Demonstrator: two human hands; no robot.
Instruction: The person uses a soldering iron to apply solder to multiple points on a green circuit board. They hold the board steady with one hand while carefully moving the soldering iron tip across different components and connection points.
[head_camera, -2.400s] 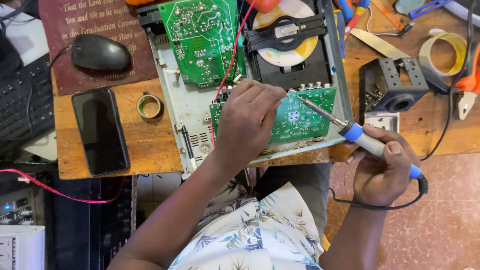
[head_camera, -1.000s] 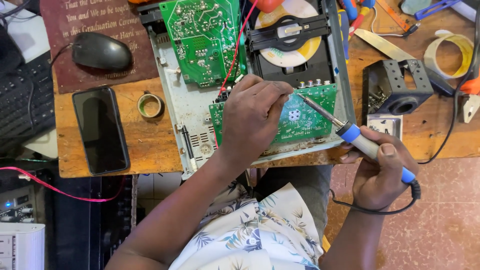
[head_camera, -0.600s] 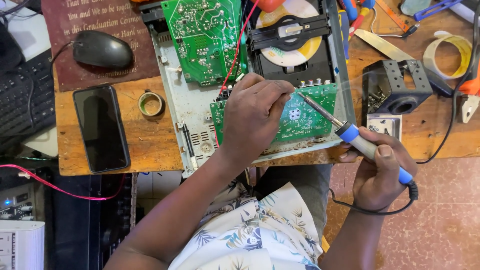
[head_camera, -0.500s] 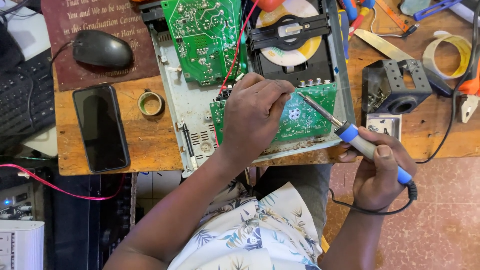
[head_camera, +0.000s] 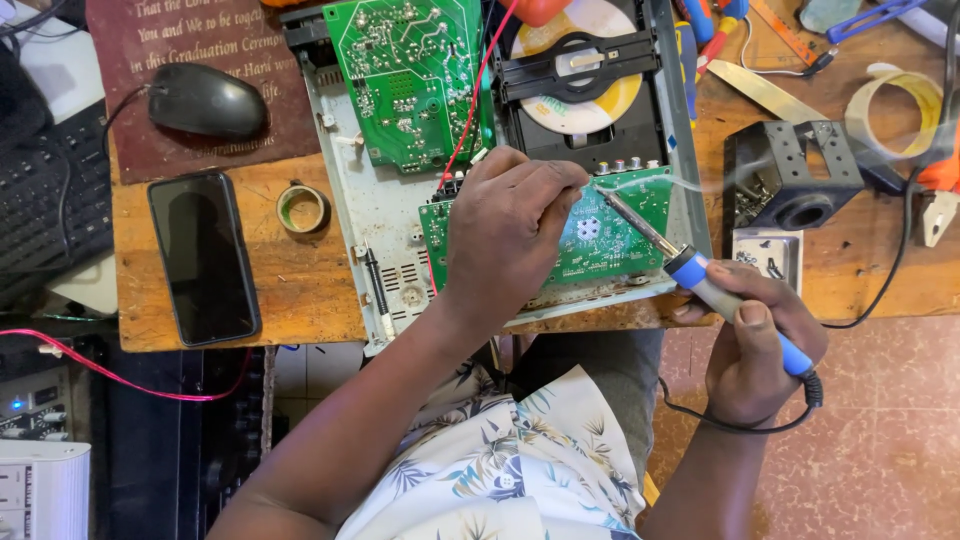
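Two hands worked over an opened disc player on a wooden bench (head_camera: 300, 290). At the far left lay a black keyboard (head_camera: 45, 210), and beside it a black computer mouse (head_camera: 205, 100) sat on a dark red mat (head_camera: 260, 60). Nearer the bench's front edge a black smartphone (head_camera: 203, 257) lay face up, with a small roll of tape (head_camera: 302, 208) just beside it.

The player's grey metal chassis (head_camera: 395, 250) served as the tray for everything else: a large green circuit board (head_camera: 405, 80) stood tilted at its back left, a red wire (head_camera: 470, 110) ran down past it, and a black disc drive (head_camera: 580, 85) with a disc in it filled the back right. At the front lay a smaller green circuit board (head_camera: 610, 235). The left hand (head_camera: 505, 240) rested on this board, fingers curled and pinched together at its upper edge; whether they gripped anything could not be told. The right hand (head_camera: 760, 345), off the bench's front edge, was closed around the blue handle of a soldering iron (head_camera: 700, 285), whose tip met the smaller board by the left fingertips, a wisp of smoke rising there.

Further right stood a black metal bracket (head_camera: 790, 175) and a ring of pale tape (head_camera: 895, 110). Below the bench showed reddish floor tiles (head_camera: 890, 440).
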